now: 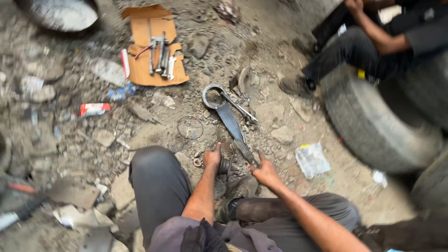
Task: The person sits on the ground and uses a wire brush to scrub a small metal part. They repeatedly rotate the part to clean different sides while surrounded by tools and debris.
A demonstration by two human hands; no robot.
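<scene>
I crouch over dirt ground. My left hand (212, 159) rests on a small dark round metal part (225, 165) on the ground between my knees, thumb raised. My right hand (263, 171) grips the ribbed handle end of a long flat metal tool (231, 122) that lies pointing away from me. At the tool's far end lies a large ring-headed spanner (215, 96). A thin wire ring (190, 127) sits on the dirt to its left, and a small nut-like piece (198, 162) lies next to my left hand.
A torn cardboard sheet (156, 51) holding several hand tools lies farther off. Another person (373, 42) sits on a big tyre (373, 121) at the right. A clear plastic bag (311, 159), stones, litter and a metal basin (60, 14) lie around.
</scene>
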